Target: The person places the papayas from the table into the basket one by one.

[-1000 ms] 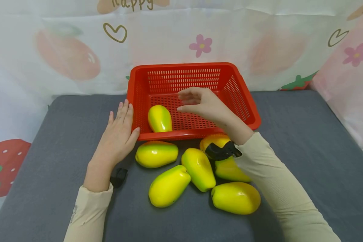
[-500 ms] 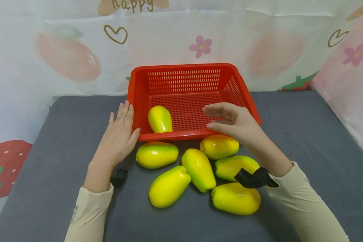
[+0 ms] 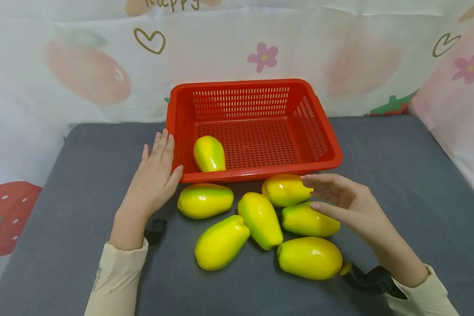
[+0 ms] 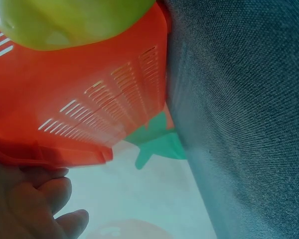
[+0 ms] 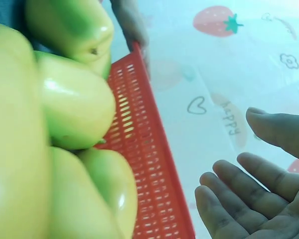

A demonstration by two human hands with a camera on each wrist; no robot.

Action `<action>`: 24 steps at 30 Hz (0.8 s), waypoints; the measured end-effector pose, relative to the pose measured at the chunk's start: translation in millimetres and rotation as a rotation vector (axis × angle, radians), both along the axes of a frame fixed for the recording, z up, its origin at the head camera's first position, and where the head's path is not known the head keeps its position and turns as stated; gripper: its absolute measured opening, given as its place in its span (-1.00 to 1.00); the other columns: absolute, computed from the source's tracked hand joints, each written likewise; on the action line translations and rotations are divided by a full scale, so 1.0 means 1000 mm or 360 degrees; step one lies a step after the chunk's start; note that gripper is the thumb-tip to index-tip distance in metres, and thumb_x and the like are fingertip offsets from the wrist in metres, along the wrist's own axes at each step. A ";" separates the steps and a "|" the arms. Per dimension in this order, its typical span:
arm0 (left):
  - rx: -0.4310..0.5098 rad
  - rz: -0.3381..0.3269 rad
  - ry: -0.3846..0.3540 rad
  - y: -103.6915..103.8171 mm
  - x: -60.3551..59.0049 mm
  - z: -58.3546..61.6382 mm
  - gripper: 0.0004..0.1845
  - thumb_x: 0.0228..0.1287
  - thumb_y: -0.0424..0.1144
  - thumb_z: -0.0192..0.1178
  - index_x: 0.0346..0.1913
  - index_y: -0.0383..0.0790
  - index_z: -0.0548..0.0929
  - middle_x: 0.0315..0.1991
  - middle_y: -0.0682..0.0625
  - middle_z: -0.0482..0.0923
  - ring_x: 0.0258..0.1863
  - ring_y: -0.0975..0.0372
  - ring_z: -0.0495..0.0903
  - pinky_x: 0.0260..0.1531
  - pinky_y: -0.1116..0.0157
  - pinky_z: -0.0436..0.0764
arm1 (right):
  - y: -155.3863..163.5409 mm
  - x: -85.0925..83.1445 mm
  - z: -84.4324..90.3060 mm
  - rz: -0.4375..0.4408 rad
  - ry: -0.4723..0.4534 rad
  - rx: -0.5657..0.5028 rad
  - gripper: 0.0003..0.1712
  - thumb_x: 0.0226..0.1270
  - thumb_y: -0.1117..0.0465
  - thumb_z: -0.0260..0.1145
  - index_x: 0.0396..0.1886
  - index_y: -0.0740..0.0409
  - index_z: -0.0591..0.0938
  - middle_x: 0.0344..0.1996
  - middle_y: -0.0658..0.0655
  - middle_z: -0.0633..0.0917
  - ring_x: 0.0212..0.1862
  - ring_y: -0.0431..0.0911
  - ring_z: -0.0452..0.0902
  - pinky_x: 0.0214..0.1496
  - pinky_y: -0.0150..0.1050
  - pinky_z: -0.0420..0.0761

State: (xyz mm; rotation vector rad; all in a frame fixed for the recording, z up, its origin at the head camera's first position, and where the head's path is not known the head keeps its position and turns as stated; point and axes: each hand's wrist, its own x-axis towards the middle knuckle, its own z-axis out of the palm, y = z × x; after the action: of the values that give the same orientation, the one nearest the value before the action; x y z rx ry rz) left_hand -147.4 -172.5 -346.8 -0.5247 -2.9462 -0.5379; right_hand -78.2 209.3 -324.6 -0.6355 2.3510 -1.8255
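Your left hand (image 3: 155, 175) lies flat on the grey mat (image 3: 83, 175), fingers straight and relaxed, its edge and thumb against the near left corner of the red basket (image 3: 320, 131); it holds nothing. One yellow-green fruit (image 3: 209, 153) lies inside the basket, at its near left corner. In front of the basket, six more fruits lie in a cluster on the mat. Your right hand (image 3: 345, 202) hovers spread and empty at the right side of that cluster, fingers straight and pointing left. Its fingertips are just over the fruit nearest the basket rim (image 3: 284, 190), with another fruit (image 3: 306, 221) just below the palm; you cannot tell whether they touch.
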 end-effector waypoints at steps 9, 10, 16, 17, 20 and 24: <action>0.0002 -0.0002 -0.0012 0.000 0.001 0.001 -0.30 0.45 -0.16 -0.16 0.46 -0.47 -0.13 0.50 -0.26 -0.29 0.48 -0.01 -0.31 0.38 -0.06 -0.29 | 0.015 0.023 -0.019 0.0084 0.0170 0.0011 -0.46 0.13 0.63 0.25 0.15 0.40 0.49 0.12 0.12 0.59 0.12 -0.08 0.52 0.10 -0.33 0.52; 0.0000 0.0000 -0.0011 0.000 0.001 0.001 -0.30 0.45 -0.16 -0.16 0.46 -0.47 -0.13 0.50 -0.26 -0.29 0.48 -0.01 -0.31 0.38 -0.06 -0.29 | 0.017 0.025 -0.021 0.0101 0.0186 0.0008 -0.46 0.11 0.64 0.26 0.15 0.41 0.48 0.12 0.12 0.59 0.12 -0.08 0.52 0.10 -0.33 0.52; -0.0008 0.0006 -0.0014 0.001 0.001 0.002 -0.30 0.45 -0.16 -0.16 0.46 -0.47 -0.13 0.50 -0.26 -0.29 0.48 -0.02 -0.31 0.38 -0.05 -0.29 | 0.025 0.039 -0.036 0.0167 0.0181 -0.0044 -0.41 0.04 0.68 0.27 0.14 0.43 0.47 0.12 0.19 0.58 0.12 -0.10 0.52 0.12 -0.37 0.49; -0.0007 0.0006 -0.0014 0.001 0.001 0.002 -0.30 0.45 -0.16 -0.16 0.46 -0.48 -0.13 0.50 -0.27 -0.29 0.48 -0.02 -0.30 0.38 -0.05 -0.29 | 0.026 0.042 -0.038 0.0166 0.0173 -0.0048 -0.41 0.04 0.68 0.27 0.15 0.43 0.47 0.12 0.18 0.58 0.12 -0.10 0.52 0.12 -0.38 0.49; -0.0006 0.0006 -0.0015 0.001 0.001 0.003 -0.30 0.45 -0.17 -0.16 0.46 -0.48 -0.12 0.50 -0.28 -0.28 0.48 -0.03 -0.30 0.38 -0.06 -0.28 | 0.029 0.049 -0.045 0.0147 0.0159 -0.0047 -0.40 0.03 0.69 0.28 0.15 0.42 0.47 0.12 0.17 0.59 0.10 -0.10 0.54 0.12 -0.39 0.48; -0.0009 0.0009 -0.0012 0.001 0.000 0.002 -0.30 0.44 -0.17 -0.15 0.46 -0.48 -0.12 0.50 -0.28 -0.27 0.48 -0.03 -0.30 0.38 -0.06 -0.28 | 0.030 0.055 -0.051 0.0079 0.0138 -0.0025 -0.40 0.04 0.67 0.28 0.16 0.41 0.48 0.11 0.18 0.60 0.08 -0.13 0.55 0.11 -0.42 0.47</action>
State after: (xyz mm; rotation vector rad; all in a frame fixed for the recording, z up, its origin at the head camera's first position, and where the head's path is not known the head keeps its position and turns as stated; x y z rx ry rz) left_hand -147.0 -171.8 -344.5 -0.5161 -2.9561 -0.5327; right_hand -23.1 239.1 -375.8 -0.7826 2.3534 -1.8329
